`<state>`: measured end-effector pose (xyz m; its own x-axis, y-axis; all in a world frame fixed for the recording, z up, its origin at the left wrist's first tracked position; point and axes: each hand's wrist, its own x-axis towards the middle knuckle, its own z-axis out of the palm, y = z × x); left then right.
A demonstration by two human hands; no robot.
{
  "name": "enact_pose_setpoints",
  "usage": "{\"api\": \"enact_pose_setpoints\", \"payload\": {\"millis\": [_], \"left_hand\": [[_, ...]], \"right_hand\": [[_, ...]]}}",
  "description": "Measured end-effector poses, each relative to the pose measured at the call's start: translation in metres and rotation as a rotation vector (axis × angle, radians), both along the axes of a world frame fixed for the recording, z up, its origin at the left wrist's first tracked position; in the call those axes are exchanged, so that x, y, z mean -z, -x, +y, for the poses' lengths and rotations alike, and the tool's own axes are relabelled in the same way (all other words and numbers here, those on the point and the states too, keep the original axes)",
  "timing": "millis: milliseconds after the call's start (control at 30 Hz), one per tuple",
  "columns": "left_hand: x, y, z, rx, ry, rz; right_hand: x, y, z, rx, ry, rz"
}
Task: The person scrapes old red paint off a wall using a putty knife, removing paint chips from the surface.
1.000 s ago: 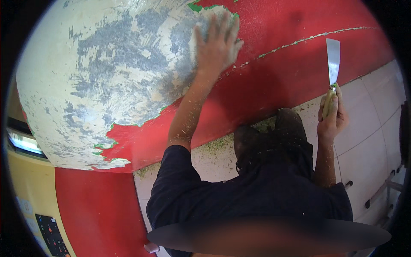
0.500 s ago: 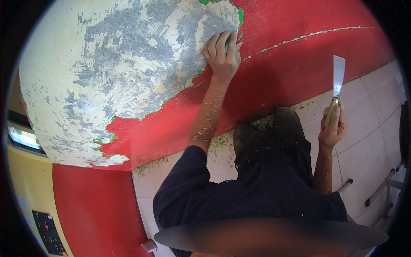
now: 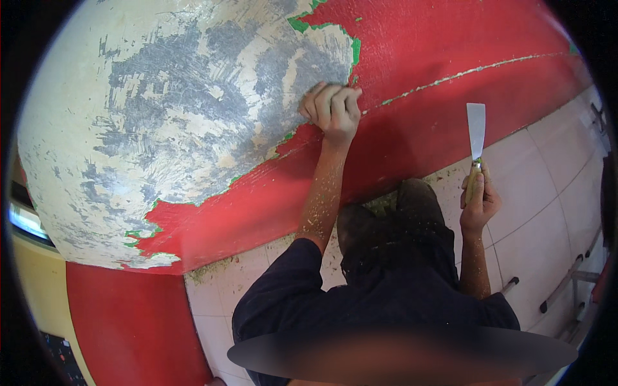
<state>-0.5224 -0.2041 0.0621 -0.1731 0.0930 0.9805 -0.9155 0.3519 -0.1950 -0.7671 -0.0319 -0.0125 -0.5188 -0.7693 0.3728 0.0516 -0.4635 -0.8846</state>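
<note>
My left hand is against the wall with its fingers curled and their tips hidden, so I cannot make out what they hold, if anything. It is at the border between the scraped patch, mottled white and grey, and the red paint. Ragged slivers of green paint line that border. In my right hand is a putty knife with a pale wooden handle. Its flat metal blade points up, in front of the red wall and apart from my left hand. Pale flecks cling to both forearms.
Below the wall is a floor of light tiles, with paint crumbs along the wall's foot. A thin pale scratch crosses the red paint. Metal legs with dark feet stand at the right. A yellow wall strip is at the left.
My left hand has slid down the wall a little and its fingers have curled in. My right hand, still holding the putty knife, has shifted left. The whole view has also shifted slightly.
</note>
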Motion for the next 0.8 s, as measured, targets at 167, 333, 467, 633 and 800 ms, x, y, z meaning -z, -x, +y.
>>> {"api": "enact_pose_setpoints", "payload": {"millis": [167,333,467,633,800], "left_hand": [[-0.006,0.008,0.018,0.046,-0.224,-0.119],[0.014,0.022,0.048,0.482,-0.573,-0.035],[-0.036,0.045,0.079,1.345,-1.206,0.927],[-0.082,0.046,0.064,1.428,-1.101,1.112],[-0.102,0.04,0.047,1.468,-1.078,1.299]], "right_hand": [[-0.004,-0.012,-0.009,-0.099,-0.043,-0.044],[-0.019,-0.043,-0.023,-0.173,-0.04,-0.046],[-0.066,-0.076,-0.045,-0.298,-0.008,0.153],[-0.105,-0.116,-0.076,-0.218,0.28,0.417],[-0.116,-0.132,-0.086,-0.221,0.302,0.266]]}}
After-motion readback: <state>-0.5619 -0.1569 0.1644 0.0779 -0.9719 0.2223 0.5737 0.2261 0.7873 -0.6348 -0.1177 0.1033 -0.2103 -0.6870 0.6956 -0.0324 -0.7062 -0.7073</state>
